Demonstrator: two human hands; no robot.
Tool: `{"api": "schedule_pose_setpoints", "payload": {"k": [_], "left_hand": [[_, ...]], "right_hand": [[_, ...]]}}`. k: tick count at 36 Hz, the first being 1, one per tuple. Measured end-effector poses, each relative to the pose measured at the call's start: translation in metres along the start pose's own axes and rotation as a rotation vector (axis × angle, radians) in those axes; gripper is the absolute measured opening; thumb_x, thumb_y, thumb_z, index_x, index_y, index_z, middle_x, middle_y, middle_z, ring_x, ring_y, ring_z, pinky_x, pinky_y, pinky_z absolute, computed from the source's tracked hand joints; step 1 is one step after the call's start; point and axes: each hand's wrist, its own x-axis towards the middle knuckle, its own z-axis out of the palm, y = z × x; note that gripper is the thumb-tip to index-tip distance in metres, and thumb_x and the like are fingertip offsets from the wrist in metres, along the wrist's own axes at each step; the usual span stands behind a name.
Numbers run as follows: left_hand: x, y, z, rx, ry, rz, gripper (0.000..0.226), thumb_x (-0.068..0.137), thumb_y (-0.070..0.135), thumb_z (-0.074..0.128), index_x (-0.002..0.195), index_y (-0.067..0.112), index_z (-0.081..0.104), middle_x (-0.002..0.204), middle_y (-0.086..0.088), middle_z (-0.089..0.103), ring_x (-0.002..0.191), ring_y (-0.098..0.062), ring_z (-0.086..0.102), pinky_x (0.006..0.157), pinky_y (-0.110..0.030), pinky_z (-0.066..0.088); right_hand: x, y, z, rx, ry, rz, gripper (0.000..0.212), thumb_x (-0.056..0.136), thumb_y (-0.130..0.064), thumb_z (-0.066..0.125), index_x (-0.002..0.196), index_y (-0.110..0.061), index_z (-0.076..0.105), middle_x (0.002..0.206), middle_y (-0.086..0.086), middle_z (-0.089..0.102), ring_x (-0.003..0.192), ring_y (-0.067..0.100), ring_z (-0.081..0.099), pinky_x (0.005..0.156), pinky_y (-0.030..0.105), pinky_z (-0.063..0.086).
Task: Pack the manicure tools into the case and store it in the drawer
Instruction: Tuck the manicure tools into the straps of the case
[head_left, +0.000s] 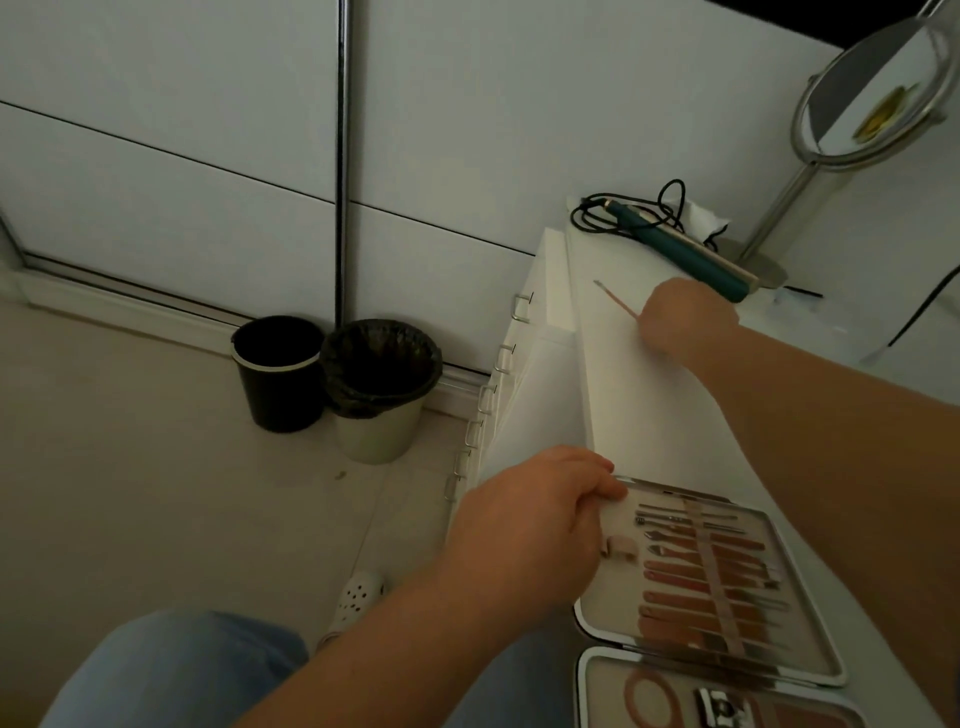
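1. A slim manicure tool (615, 299) is pinched in the right hand (685, 317), presumably lifted for packing.
2. The open case (810, 670) is steadied at its corner by the left hand (540, 514), fingers curled on the rim.
3. The case is kept on the white dresser top (649, 405), above the drawers (498, 374).

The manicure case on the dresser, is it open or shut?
Open. The manicure case lies spread flat, both halves up, with tools strapped in rows in the far half. The left hand grips its corner.
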Motion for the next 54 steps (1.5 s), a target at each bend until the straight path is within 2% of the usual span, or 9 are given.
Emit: {"api": "schedule_pose_setpoints", "payload": {"k": [14, 17, 19, 23, 26, 31, 41, 48, 54], "left_hand": [[0.001, 0.0, 0.003, -0.006, 0.032, -0.005, 0.026, 0.091, 0.017, 0.045, 0.102, 0.028, 0.066, 0.122, 0.02, 0.055, 0.108, 0.001, 0.05, 0.095, -0.022, 0.04], [0.002, 0.001, 0.003, 0.005, 0.034, 0.001, 0.025, 0.09, 0.015, 0.047, 0.102, 0.025, 0.067, 0.12, 0.017, 0.057, 0.109, 0.0, 0.051, 0.097, -0.019, 0.038], [0.002, 0.003, 0.003, 0.013, 0.039, -0.001, 0.024, 0.09, 0.013, 0.048, 0.1, 0.023, 0.068, 0.119, 0.015, 0.058, 0.108, -0.001, 0.051, 0.094, -0.011, 0.034], [0.002, 0.006, 0.002, 0.021, 0.057, -0.026, 0.025, 0.089, 0.013, 0.049, 0.103, 0.025, 0.066, 0.111, 0.017, 0.058, 0.094, 0.007, 0.05, 0.08, 0.004, 0.028], [0.0, 0.007, 0.002, 0.036, 0.135, -0.087, 0.031, 0.086, 0.021, 0.052, 0.113, 0.034, 0.055, 0.099, 0.02, 0.049, 0.073, 0.007, 0.049, 0.068, -0.008, 0.034], [-0.002, 0.01, 0.002, -0.07, 0.144, -0.25, 0.026, 0.083, 0.024, 0.055, 0.108, 0.029, 0.057, 0.09, 0.008, 0.063, 0.081, -0.009, 0.06, 0.076, -0.032, 0.05], [-0.005, 0.021, 0.0, -0.159, 0.157, -0.298, 0.019, 0.084, 0.014, 0.054, 0.095, 0.022, 0.067, 0.082, -0.004, 0.072, 0.078, -0.018, 0.066, 0.075, -0.032, 0.053], [-0.011, 0.02, -0.001, -0.166, 0.114, -0.297, 0.02, 0.085, 0.015, 0.053, 0.096, 0.023, 0.068, 0.08, -0.001, 0.073, 0.077, -0.02, 0.068, 0.074, -0.036, 0.055], [-0.011, 0.019, -0.002, -0.175, 0.076, -0.281, 0.021, 0.086, 0.013, 0.053, 0.086, 0.028, 0.068, 0.078, 0.002, 0.073, 0.072, -0.014, 0.068, 0.067, -0.028, 0.054]], "right_hand": [[-0.019, 0.0, -0.003, -0.049, -0.003, -0.125, 0.02, 0.082, -0.014, 0.046, 0.063, -0.012, 0.047, 0.069, 0.003, 0.043, 0.062, 0.018, 0.044, 0.054, 0.027, 0.034], [-0.034, 0.0, -0.007, 0.086, -0.011, -0.129, 0.015, 0.083, -0.014, 0.046, 0.069, -0.008, 0.05, 0.078, 0.005, 0.046, 0.061, 0.018, 0.044, 0.048, 0.025, 0.03], [-0.051, 0.004, -0.011, 0.185, -0.006, -0.151, 0.01, 0.087, -0.015, 0.046, 0.086, -0.01, 0.055, 0.083, 0.004, 0.049, 0.065, 0.017, 0.046, 0.05, 0.027, 0.034], [-0.097, 0.026, -0.015, 0.379, 0.005, -0.22, 0.012, 0.094, -0.02, 0.039, 0.095, -0.02, 0.05, 0.078, -0.004, 0.051, 0.065, 0.008, 0.047, 0.055, 0.026, 0.039], [-0.134, 0.049, -0.017, 0.503, 0.01, -0.242, 0.009, 0.095, -0.024, 0.038, 0.092, -0.028, 0.047, 0.079, -0.011, 0.055, 0.069, 0.002, 0.049, 0.054, 0.019, 0.035], [-0.184, 0.086, -0.014, 0.537, -0.007, -0.188, 0.01, 0.094, -0.026, 0.042, 0.086, -0.03, 0.045, 0.076, -0.011, 0.056, 0.066, 0.004, 0.053, 0.051, 0.018, 0.036], [-0.229, 0.127, -0.011, 0.476, -0.005, -0.149, 0.012, 0.093, -0.021, 0.045, 0.083, -0.026, 0.049, 0.074, -0.007, 0.055, 0.067, 0.006, 0.052, 0.054, 0.017, 0.036], [-0.237, 0.139, -0.006, 0.438, 0.018, -0.198, 0.017, 0.093, -0.022, 0.044, 0.077, -0.025, 0.05, 0.073, -0.006, 0.055, 0.067, 0.008, 0.052, 0.056, 0.02, 0.039], [-0.243, 0.144, -0.004, 0.446, 0.004, -0.204, 0.019, 0.093, -0.023, 0.041, 0.077, -0.026, 0.051, 0.075, -0.006, 0.056, 0.068, 0.007, 0.052, 0.054, 0.017, 0.036]]}}
